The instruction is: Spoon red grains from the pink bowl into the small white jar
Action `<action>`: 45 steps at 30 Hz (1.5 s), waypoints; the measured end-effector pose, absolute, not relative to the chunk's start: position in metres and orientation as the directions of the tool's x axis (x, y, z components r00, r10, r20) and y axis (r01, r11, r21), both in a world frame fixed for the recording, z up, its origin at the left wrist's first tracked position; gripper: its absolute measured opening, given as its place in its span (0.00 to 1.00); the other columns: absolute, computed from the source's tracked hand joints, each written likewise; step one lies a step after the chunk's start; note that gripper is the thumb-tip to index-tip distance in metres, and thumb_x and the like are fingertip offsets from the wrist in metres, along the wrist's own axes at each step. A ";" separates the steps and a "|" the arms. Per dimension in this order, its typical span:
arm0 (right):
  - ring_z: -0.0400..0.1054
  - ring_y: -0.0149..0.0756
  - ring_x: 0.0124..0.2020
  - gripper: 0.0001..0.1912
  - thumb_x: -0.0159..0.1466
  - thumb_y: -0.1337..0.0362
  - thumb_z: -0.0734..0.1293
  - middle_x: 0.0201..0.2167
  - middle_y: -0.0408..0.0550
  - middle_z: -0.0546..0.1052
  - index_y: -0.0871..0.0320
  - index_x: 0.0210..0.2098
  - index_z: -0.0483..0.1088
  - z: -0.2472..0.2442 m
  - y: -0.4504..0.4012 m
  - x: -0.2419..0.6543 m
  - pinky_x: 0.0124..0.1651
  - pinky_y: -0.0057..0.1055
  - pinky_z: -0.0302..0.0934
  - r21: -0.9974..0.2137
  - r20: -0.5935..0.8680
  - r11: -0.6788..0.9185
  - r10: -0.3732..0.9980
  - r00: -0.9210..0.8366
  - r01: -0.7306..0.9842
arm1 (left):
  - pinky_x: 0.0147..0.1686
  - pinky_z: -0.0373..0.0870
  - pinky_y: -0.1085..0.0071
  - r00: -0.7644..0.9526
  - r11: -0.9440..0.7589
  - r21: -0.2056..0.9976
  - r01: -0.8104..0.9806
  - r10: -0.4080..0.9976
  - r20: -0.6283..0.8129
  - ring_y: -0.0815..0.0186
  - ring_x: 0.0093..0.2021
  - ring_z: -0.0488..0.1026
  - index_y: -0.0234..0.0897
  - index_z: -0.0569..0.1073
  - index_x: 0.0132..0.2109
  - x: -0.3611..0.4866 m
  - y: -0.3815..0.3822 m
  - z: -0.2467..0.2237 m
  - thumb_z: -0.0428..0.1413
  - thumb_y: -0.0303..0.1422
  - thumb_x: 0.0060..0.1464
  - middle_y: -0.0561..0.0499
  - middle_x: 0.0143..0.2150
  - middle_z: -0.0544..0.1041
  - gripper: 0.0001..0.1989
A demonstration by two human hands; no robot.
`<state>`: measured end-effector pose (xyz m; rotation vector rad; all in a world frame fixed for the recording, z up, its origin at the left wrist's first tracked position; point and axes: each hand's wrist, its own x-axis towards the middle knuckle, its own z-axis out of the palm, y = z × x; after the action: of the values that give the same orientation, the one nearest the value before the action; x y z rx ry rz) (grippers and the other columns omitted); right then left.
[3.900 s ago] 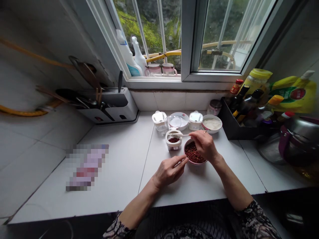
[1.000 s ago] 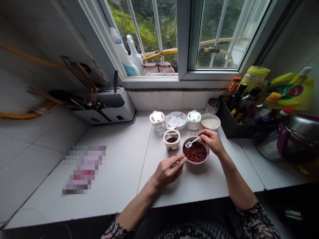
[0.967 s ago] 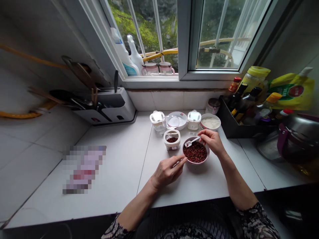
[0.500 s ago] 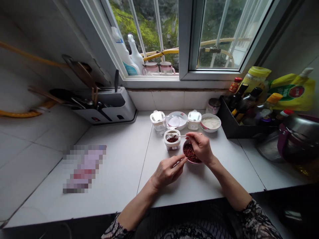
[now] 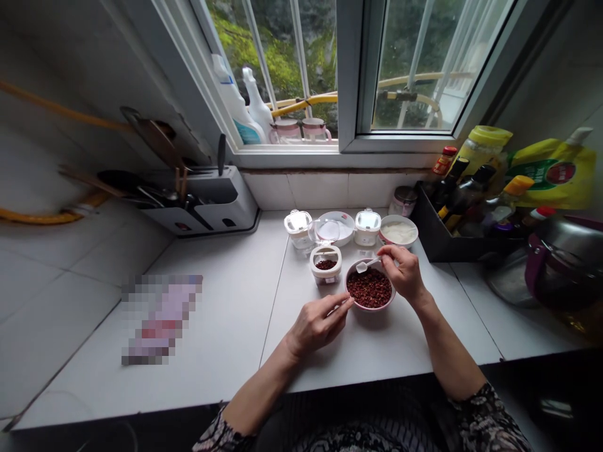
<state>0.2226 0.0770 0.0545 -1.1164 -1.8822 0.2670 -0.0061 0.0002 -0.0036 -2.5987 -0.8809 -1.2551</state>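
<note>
In my right hand (image 5: 402,273) the fingers pinch the handle of a small white spoon (image 5: 362,267), whose head hangs over the far side of a pink-rimmed bowl (image 5: 377,308). Dark red peppercorn-like grains (image 5: 370,289) fill much of that bowl. The fingertips of my left hand (image 5: 320,321) hold the bowl's near left rim; its thumb is mostly hidden. Just left of the bowl stands a clear seasoning jar (image 5: 326,276) with a white collar, its lid up and some of the same grains inside.
Behind are two white-lidded jars (image 5: 298,223) (image 5: 368,227), a shallow plate (image 5: 346,229) and a bowl of white granules (image 5: 398,232). A dark bottle box (image 5: 452,248) and a metal kettle (image 5: 513,276) are at right. A utensil holder (image 5: 211,213) and a blurred packet (image 5: 162,320) lie left.
My right hand has moved right with the spoon, from over the seasoning jar's mouth to above the bowl. My left hand has stayed at the bowl's rim.
</note>
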 end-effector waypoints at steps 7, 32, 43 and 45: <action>0.70 0.39 0.32 0.11 0.63 0.70 0.59 0.28 0.47 0.79 0.56 0.31 0.73 0.047 0.078 0.214 0.42 0.34 0.61 -0.523 0.496 0.557 0.814 -0.301 0.645 | 0.39 0.80 0.71 0.486 -0.821 0.120 0.558 0.440 0.755 0.64 0.43 0.80 0.35 0.68 0.60 -0.006 0.001 -0.004 0.50 0.23 0.63 0.40 0.47 0.79 0.19; 0.69 0.39 0.29 0.11 0.61 0.67 0.59 0.21 0.44 0.75 0.55 0.29 0.73 0.048 0.078 0.215 0.39 0.33 0.61 -0.649 0.433 0.461 0.878 -0.204 0.606 | 0.37 0.80 0.70 0.491 -0.823 0.127 0.553 0.445 0.749 0.63 0.43 0.79 0.35 0.67 0.60 -0.006 0.000 -0.002 0.50 0.23 0.63 0.40 0.47 0.79 0.19; 0.66 0.32 0.21 0.09 0.58 0.64 0.60 0.18 0.40 0.71 0.56 0.29 0.72 0.048 0.079 0.214 0.29 0.29 0.59 -0.868 0.283 0.315 0.949 -0.139 0.383 | 0.38 0.79 0.70 0.489 -0.824 0.131 0.551 0.447 0.749 0.63 0.43 0.79 0.34 0.69 0.59 -0.006 0.001 -0.002 0.50 0.23 0.63 0.40 0.48 0.79 0.19; 0.65 0.31 0.20 0.08 0.57 0.63 0.61 0.17 0.40 0.71 0.57 0.29 0.72 0.049 0.080 0.214 0.27 0.28 0.59 -0.920 0.227 0.252 0.967 -0.116 0.300 | 0.38 0.80 0.70 0.489 -0.826 0.132 0.549 0.445 0.751 0.62 0.43 0.79 0.33 0.69 0.58 -0.006 0.001 -0.003 0.51 0.22 0.62 0.39 0.48 0.79 0.18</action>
<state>0.2142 0.0802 0.0492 -1.2052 -1.6046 0.9114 -0.0060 0.0012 -0.0031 -2.6006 -0.8719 -1.2543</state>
